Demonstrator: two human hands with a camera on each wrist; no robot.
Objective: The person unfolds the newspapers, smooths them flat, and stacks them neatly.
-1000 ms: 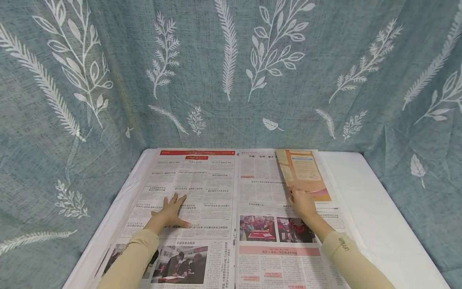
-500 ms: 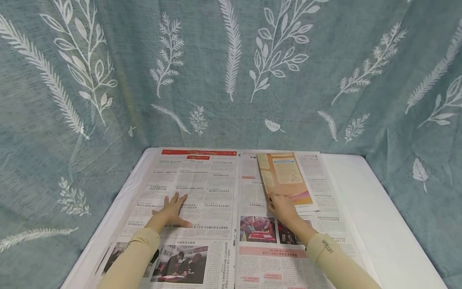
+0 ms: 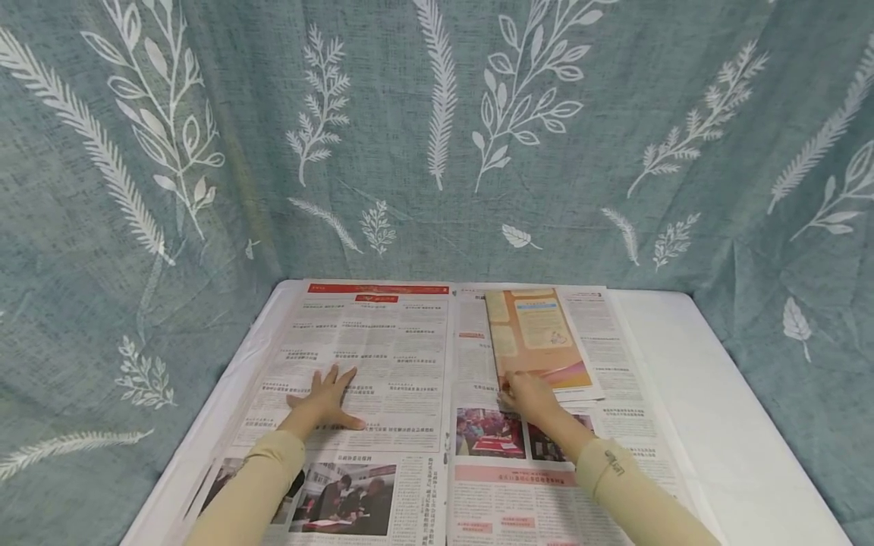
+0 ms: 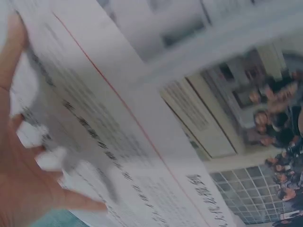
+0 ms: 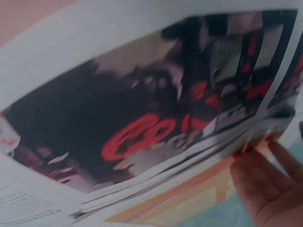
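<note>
In the head view a folded newspaper (image 3: pixel 539 334) with an orange printed face lies on the right half of a spread newspaper (image 3: pixel 403 364). My right hand (image 3: pixel 536 398) pinches its near left corner. The right wrist view shows the fingers of that hand (image 5: pixel 265 184) at the orange face, beside the stacked layers of its edge. My left hand (image 3: pixel 324 402) rests with fingers spread on the left half of the spread newspaper. In the left wrist view the left hand (image 4: pixel 28 184) lies against printed paper, its fingers apart.
The spread newspaper lies on a white table (image 3: pixel 724 425), whose bare surface shows along the right side. A blue-green curtain (image 3: pixel 410 152) with white leaf prints hangs behind and on both sides. Printed photos (image 3: pixel 344 500) fill parts of the newspaper.
The folded newspaper has moved left and slightly nearer with my right hand, then come to rest. Since half a second ago the right fingers have shifted slightly at its corner. The left hand stays put.
</note>
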